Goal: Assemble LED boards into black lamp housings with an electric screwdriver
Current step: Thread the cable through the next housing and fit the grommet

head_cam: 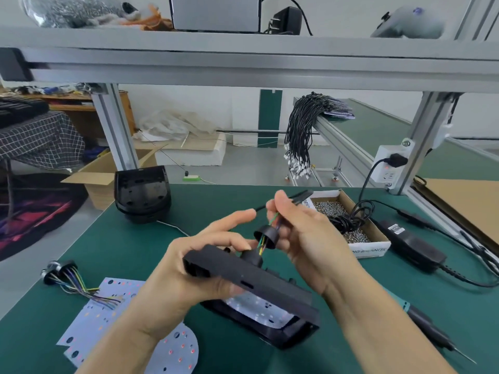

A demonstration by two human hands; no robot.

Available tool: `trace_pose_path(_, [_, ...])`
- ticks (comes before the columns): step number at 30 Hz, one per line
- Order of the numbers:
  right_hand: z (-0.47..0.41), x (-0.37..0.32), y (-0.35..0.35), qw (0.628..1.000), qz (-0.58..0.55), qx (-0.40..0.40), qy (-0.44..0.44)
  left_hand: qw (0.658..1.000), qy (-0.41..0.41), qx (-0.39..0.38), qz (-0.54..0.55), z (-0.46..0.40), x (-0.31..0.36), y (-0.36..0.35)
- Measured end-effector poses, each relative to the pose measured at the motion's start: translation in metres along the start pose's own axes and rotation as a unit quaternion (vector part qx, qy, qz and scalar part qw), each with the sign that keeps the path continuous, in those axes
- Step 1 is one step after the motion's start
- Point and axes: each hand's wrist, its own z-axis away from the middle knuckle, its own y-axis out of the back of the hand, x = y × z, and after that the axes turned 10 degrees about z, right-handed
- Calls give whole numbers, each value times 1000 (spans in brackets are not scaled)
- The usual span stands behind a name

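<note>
My left hand grips a black lamp housing by its near edge, tilted above the green mat. A white LED board shows inside its open underside. My right hand pinches a black round cap threaded on coloured wires that come out of the housing's back. A black cable end sticks up past my right fingers. The electric screwdriver lies on the mat at the right, partly hidden by my right forearm.
Loose LED boards with wired caps lie at the left. Stacked black housings stand at the mat's far edge. A cardboard tray of screws, a black power adapter and a wall socket are at the right.
</note>
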Motion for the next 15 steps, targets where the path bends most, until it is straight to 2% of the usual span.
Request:
trace_pose_path(2, [2, -3, 1, 999, -22, 16, 20, 999, 19, 6, 26, 1, 2, 0])
trace_pose_path(5, [3, 3, -6, 999, 25, 30, 29, 999, 45, -20, 24, 0, 7, -6])
trace_pose_path(8, [4, 11, -11, 997, 47, 62, 28, 991, 87, -29, 93, 3, 9, -13])
trace_pose_path(10, [4, 13, -12, 996, 39, 77, 31, 987, 97, -22, 126, 3, 10, -18])
trace_pose_path(15, [3, 18, -16, 990, 13, 120, 66, 985, 110, -1, 130, -3, 13, -23])
